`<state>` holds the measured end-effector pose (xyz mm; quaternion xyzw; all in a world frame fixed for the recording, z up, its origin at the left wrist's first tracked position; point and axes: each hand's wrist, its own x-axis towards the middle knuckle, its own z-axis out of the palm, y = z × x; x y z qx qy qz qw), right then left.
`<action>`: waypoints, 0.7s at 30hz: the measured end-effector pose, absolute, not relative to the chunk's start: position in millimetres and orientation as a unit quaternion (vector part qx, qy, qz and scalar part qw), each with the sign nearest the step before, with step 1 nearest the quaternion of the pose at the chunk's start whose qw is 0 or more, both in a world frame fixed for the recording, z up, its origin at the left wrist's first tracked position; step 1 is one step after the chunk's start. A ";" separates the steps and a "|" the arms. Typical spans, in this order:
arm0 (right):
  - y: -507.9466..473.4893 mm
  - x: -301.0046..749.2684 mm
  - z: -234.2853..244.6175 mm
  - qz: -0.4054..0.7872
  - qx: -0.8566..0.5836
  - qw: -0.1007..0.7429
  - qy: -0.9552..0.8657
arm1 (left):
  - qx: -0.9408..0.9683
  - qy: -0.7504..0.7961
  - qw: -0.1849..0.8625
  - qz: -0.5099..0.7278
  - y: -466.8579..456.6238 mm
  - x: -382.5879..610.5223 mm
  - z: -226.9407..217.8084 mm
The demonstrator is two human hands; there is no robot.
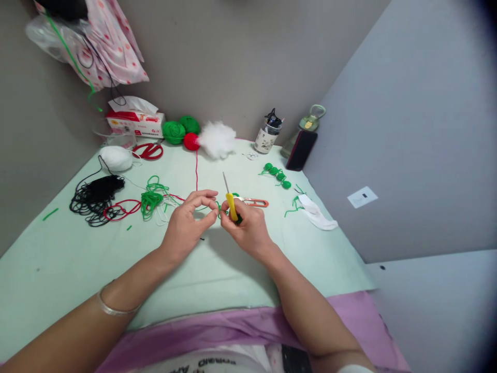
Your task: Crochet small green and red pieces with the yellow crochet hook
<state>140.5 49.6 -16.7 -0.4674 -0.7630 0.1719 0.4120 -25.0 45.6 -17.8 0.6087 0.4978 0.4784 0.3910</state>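
Over the middle of the table, my right hand (250,228) is closed around a crochet hook (232,204) with a yellow handle; its thin metal shaft points up and away. My left hand (190,220) is just to the left, thumb and fingertips pinched together on green yarn (219,211). A small green loop shows between the two hands, largely hidden by the fingers. Directly behind my right hand lies an orange cutter (256,202). Left of my left hand is a loose tangle of green yarn (152,199).
Black yarn (99,197), a white yarn ball (116,158) and red scissors (149,151) lie left. Green balls (174,132), a red ball (191,141) and white stuffing (217,140) line the back. Small green balls (280,176), a pen cup (267,139) and phone (302,150) stand right.
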 end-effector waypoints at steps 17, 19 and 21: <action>49.8 145.4 0.8 0.415 -0.458 0.488 -0.616 | 0.561 0.513 0.413 0.501 55.7 -37.2 -15.8; 48.9 145.7 0.1 0.369 -0.456 0.495 -0.641 | 0.561 0.508 0.424 0.498 55.3 -36.7 -16.3; 47.7 145.3 -2.7 0.317 -0.440 0.489 -0.683 | 0.561 0.501 0.438 0.493 53.6 -34.9 -16.9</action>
